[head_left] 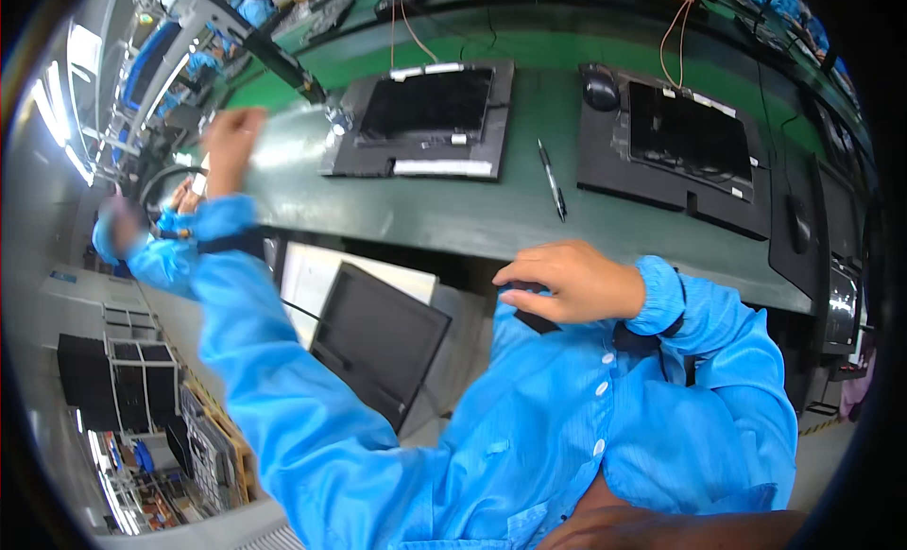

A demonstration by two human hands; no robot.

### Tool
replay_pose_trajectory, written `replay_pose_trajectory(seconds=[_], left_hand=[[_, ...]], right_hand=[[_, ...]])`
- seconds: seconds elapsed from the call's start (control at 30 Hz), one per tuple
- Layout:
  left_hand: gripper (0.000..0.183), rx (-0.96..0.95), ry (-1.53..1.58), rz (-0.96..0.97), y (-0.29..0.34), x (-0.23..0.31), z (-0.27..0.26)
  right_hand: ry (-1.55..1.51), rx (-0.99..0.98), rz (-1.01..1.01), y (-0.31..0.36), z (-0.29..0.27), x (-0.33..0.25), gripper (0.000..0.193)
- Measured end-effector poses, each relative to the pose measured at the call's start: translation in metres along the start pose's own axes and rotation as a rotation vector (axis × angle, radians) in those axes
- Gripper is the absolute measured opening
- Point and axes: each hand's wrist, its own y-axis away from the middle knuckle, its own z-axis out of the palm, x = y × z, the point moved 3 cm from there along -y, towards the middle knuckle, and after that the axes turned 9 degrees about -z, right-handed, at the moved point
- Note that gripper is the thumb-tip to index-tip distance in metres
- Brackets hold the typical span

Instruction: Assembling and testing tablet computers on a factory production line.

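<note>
My left hand (pixel 231 146) is raised at the end of a stretched blue sleeve, at the left edge of the green workbench (pixel 444 214). It is blurred, its fingers curled shut, with nothing visible in it. My right hand (pixel 565 281) is drawn in against my chest, its fingers bent over a small black object (pixel 531 309) on my blue smock. On the bench, a black tray with a dark panel (pixel 427 115) lies just right of my left hand. A black pen (pixel 552 180) lies beyond my right hand.
A second black tray with a panel (pixel 685 139) and a round black object (pixel 600 87) sit at the right of the bench. Below the bench a dark flat screen (pixel 378 340) leans by a white sheet (pixel 310 276). Another person in blue (pixel 142 248) is at the left, near racks (pixel 123 380).
</note>
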Motion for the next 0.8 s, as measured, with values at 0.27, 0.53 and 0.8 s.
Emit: replay_pose_trajectory(seconds=[0.27,0.53,0.8], left_hand=[[0.072,0.139,0.141,-0.245,0.104,-0.013,0.146],[0.072,0.081,0.383,-0.285,0.056,-0.052,0.194],[0.052,0.057,0.467,-0.348,0.048,-0.054,0.195]], right_hand=[[0.028,0.205,-0.060,-0.023,0.035,0.028,0.018],[-0.005,0.200,0.126,-0.004,0.038,0.058,0.017],[0.031,0.182,0.079,-0.009,0.039,0.063,0.013]])
